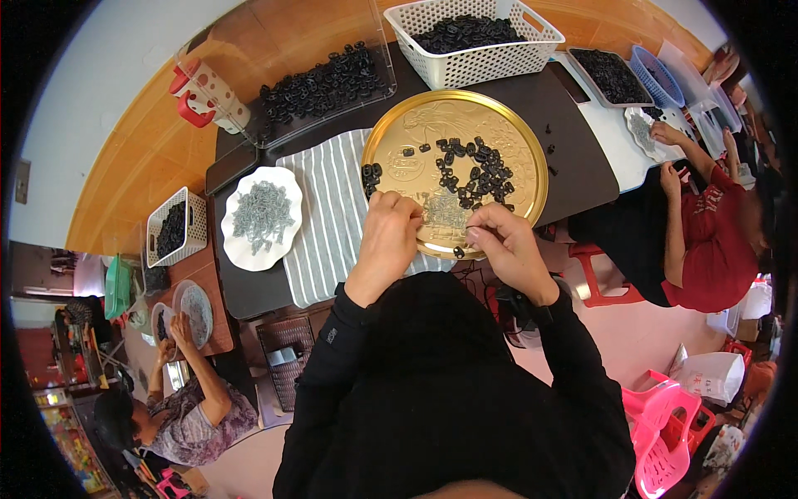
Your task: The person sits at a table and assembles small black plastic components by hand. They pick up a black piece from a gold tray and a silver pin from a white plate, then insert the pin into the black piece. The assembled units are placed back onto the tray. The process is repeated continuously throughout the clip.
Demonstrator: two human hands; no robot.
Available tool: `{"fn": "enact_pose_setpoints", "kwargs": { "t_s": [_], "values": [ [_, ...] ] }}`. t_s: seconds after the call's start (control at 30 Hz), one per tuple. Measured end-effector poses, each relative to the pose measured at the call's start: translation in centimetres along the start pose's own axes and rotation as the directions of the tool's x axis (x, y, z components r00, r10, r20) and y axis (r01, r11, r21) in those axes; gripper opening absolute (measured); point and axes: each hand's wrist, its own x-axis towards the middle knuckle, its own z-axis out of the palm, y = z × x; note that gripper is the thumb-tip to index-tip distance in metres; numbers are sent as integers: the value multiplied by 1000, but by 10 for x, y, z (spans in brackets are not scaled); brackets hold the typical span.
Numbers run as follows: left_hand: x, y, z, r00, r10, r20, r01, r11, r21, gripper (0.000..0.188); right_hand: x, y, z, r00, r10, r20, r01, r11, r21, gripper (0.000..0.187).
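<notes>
A round gold tray [399, 112] with a raised pattern lies before me. Small black plastic pieces [486, 179] are scattered over its right half, and a heap of small clear or grey pieces [445, 214] sits near its front rim. Over the front left rim, my left hand [389, 233] has its fingers drawn together; whatever they hold is hidden. My right hand [505, 245] pinches at the front right, by the clear pieces, on something too small to make out. One black piece [459, 252] shows at the tray rim just left of the right thumb.
Left of the tray are a grey striped cloth [320, 216] and a scalloped white dish [235, 237] of clear pieces. Behind stand a clear bin [287, 137] of black pieces, a white basket [465, 73] and a dotted jug [218, 104]. Co-workers sit at left [199, 416] and right [715, 241].
</notes>
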Motion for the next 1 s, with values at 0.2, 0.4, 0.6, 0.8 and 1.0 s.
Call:
{"fn": "enact_pose_setpoints", "kwargs": {
  "t_s": [0.2,0.4,0.6,0.8,1.0],
  "values": [
    [-2,7,-3,997,-14,70,10,998,64,13,-4,0,5,998,13,55,-12,1000,-14,3],
    [1,5,5,997,43,56,-48,995,84,7,-5,0,15,999,-25,22,25,1000,6,1],
    [-10,-3,-3,999,-41,28,44,991,-125,9,-12,0,17,998,47,-33,-44,996,77,3],
    [-30,-5,-7,935,-321,151,313,547,-777,14,-11,9,27,998,3,-63,3,996,94,7],
    [-38,-3,-9,946,-302,120,269,520,-811,20,-5,-3,49,996,-71,-50,77,989,125,13]
  ]
}}
